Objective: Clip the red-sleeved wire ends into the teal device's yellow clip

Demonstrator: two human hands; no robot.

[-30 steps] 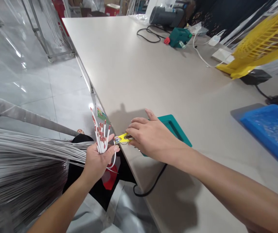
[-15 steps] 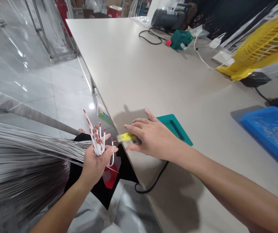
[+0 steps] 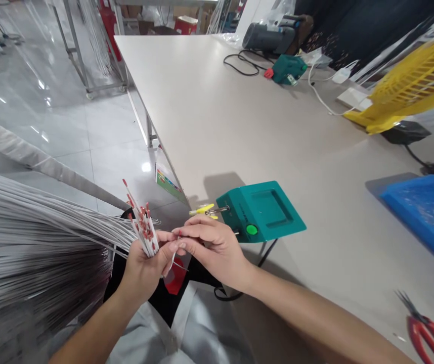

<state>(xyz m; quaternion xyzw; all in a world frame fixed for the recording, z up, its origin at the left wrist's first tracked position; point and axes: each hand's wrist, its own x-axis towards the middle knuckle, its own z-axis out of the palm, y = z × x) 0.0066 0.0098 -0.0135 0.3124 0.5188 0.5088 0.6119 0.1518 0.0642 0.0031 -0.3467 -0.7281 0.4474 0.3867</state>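
My left hand [image 3: 143,268] is closed around a bunch of white cables [image 3: 149,243] whose reddish tips point upward. At its thumb, my right hand [image 3: 217,253] pinches the red tip of one white cable [image 3: 179,233]; the fingers of both hands meet there and partly hide it. Just beyond my right hand stands a green device [image 3: 266,207] with a round green button [image 3: 252,229]. A yellow clip [image 3: 204,210] sticks out from its left side, over the table edge, apart from my fingers.
Long white cables [image 3: 42,217] fan out on the left beside a wrapped rail [image 3: 50,169]. On the table [image 3: 217,116] are red-handled pliers [image 3: 427,328], a blue tray [image 3: 425,207], a yellow fan [image 3: 410,81], another green device [image 3: 287,69] and a grey motor [image 3: 268,38].
My right hand has left the yellow clip and moved down and left to the cable tip at my left thumb. The green device is now uncovered, and the pliers have come into view.
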